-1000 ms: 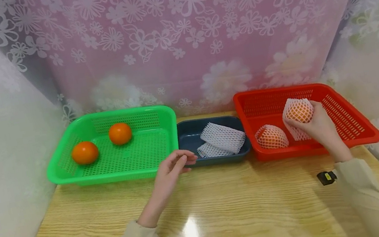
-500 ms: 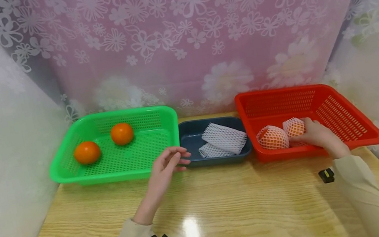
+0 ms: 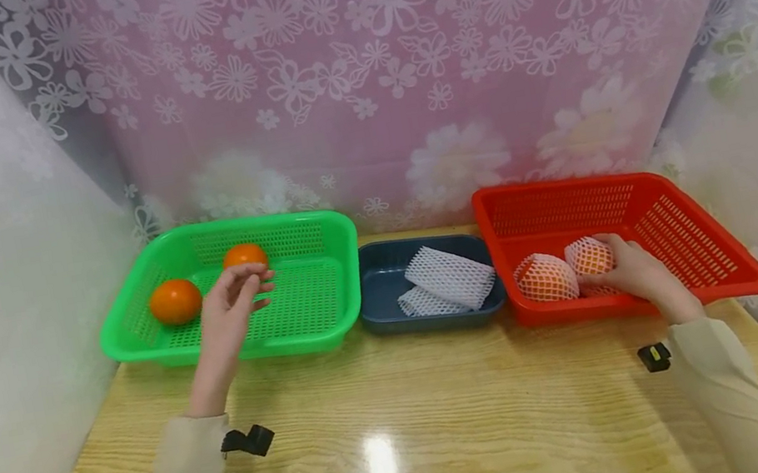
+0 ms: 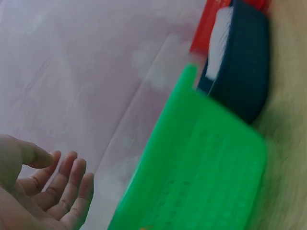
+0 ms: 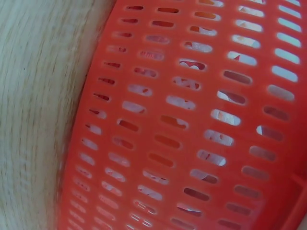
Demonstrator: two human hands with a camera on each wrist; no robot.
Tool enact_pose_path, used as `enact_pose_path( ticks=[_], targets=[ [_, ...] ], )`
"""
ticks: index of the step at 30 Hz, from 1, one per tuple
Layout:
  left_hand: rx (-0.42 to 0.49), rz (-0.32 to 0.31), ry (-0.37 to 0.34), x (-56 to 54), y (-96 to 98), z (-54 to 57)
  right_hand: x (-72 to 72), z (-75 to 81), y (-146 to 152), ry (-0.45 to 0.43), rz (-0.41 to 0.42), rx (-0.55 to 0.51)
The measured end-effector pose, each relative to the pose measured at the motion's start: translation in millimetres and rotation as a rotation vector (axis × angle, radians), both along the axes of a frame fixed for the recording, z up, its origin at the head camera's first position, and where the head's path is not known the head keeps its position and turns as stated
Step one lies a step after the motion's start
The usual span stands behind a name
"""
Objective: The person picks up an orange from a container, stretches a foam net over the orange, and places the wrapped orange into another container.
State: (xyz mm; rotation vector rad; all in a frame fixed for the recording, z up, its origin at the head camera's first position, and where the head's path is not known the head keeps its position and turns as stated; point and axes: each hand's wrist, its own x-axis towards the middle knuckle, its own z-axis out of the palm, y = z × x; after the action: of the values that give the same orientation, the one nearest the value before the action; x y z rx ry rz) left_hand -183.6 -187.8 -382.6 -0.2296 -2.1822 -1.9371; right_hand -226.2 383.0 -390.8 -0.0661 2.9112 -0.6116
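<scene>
In the head view my right hand (image 3: 636,269) reaches into the red basket (image 3: 550,211), its fingers curled round an orange in a white foam net (image 3: 590,257). A second net-wrapped orange (image 3: 545,279) lies directly left of it. My left hand (image 3: 226,307), holding nothing, hovers over the green basket (image 3: 306,341) with loosely bent fingers. Two bare oranges sit there: one orange (image 3: 175,303) left of the hand, another orange (image 3: 243,254) partly covered by its fingers. In the right wrist view the slotted basket wall (image 5: 288,201) hides that hand.
Between the baskets stands a dark blue tray (image 3: 376,288) with white foam nets (image 3: 450,276) lying in its right part. All three containers line the back of the wooden table (image 3: 455,409). A floral curtain (image 3: 341,108) hangs behind them.
My right hand has lowered the net-wrapped orange beside the other one in the red basket. My left hand has swung left from near the blue tray to over the green basket.
</scene>
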Motion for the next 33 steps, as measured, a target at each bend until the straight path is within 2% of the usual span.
enact_pose_path(
  ticks=[4,6,11,14,18,23,28,33],
  targets=[
    [-0.054,0.080,-0.019,-6.6,-29.9,2.3,1.2,-1.8,1,0.007,-0.012,-0.003],
    [-0.141,0.143,-0.004,-10.9,-43.2,2.9,1.7,-2.5,1,0.018,-0.015,-0.001],
    [-0.505,0.324,0.048,-23.5,-74.0,-3.3,2.6,-3.3,2,0.036,-0.025,-0.011],
    [-0.687,0.368,0.064,-31.4,-87.4,-8.5,2.8,-2.7,2,0.047,-0.027,-0.013],
    [-0.866,0.362,0.063,-41.3,-99.8,-12.7,2.6,-2.2,3,0.057,-0.028,-0.007],
    [-1.000,0.259,-0.015,-50.9,-112.7,-17.4,2.3,-4.0,4,0.074,-0.025,-0.005],
    [-1.077,0.187,-0.136,-54.1,-121.5,-26.6,2.2,-6.0,4,0.092,-0.022,-0.008],
    [-1.084,0.211,-0.194,-53.7,-119.4,-30.1,2.5,-6.5,3,0.148,-0.027,-0.027]
  ],
)
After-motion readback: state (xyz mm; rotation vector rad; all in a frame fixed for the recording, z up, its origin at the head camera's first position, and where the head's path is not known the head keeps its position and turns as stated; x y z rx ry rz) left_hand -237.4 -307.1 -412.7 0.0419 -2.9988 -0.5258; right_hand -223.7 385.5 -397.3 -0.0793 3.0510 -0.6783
